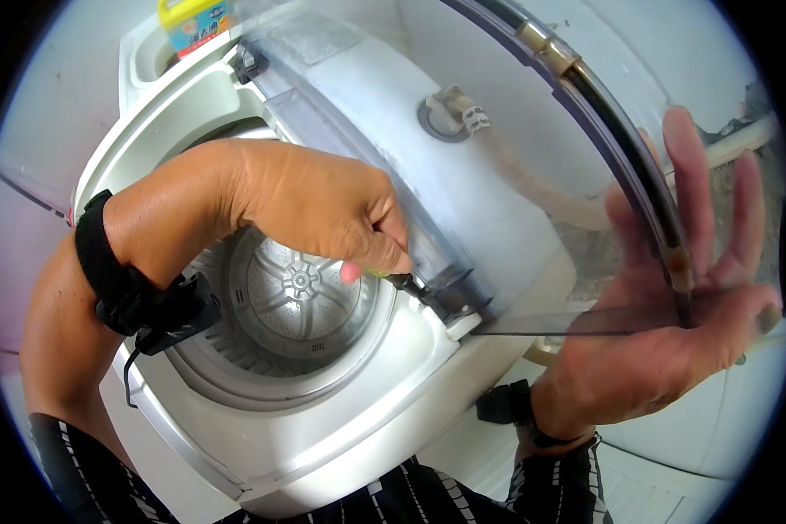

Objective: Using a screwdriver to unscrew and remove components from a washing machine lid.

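The transparent lid (576,236) of a white top-loading washing machine (341,437) is raised. My left hand (332,210) reaches across the drum (301,284), fingers closed around the yellow-green handle of a slim tool, apparently a screwdriver (402,281). Its dark end meets the lid's near hinge (454,301); the exact contact is too small to tell. My right hand (655,349) is behind the lid's corner at the right, fingers spread and seen through the plastic. The lid's dark-trimmed edge (620,122) comes down against that palm.
A yellow-topped jug with a blue label (196,31) stands at the far left on a white ledge. The lid's other hinge (249,61) is at the back. Behind the machine a pale hose (524,175) runs from a fitting (454,113). A white wall borders the right.
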Available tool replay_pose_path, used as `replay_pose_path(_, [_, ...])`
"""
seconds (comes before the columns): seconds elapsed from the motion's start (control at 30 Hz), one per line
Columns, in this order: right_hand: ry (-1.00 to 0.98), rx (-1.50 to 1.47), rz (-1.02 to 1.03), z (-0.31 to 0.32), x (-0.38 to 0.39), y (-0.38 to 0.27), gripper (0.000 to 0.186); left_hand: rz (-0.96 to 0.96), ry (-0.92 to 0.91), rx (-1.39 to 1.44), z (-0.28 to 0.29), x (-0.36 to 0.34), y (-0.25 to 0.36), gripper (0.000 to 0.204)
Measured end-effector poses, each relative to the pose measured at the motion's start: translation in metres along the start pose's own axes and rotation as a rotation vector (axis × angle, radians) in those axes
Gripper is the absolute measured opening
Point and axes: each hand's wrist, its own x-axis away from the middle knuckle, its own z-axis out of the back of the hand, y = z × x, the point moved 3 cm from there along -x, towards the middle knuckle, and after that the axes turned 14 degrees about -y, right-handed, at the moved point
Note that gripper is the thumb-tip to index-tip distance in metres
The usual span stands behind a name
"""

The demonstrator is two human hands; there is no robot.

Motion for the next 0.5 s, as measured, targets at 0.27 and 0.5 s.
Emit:
replay_pose_path(0.27, [-0.034,-0.066,0.002,0.005,0.000,0.005,0.079,0.019,0.416,-0.675,-0.032,0.011,0.029,0.025])
replay_pose_path(0.5, [0.006,0.011,-0.009,0.000,0.000,0.003,0.072,-0.068,0.071,-0.081,-0.007,0.008,0.009,0.031])
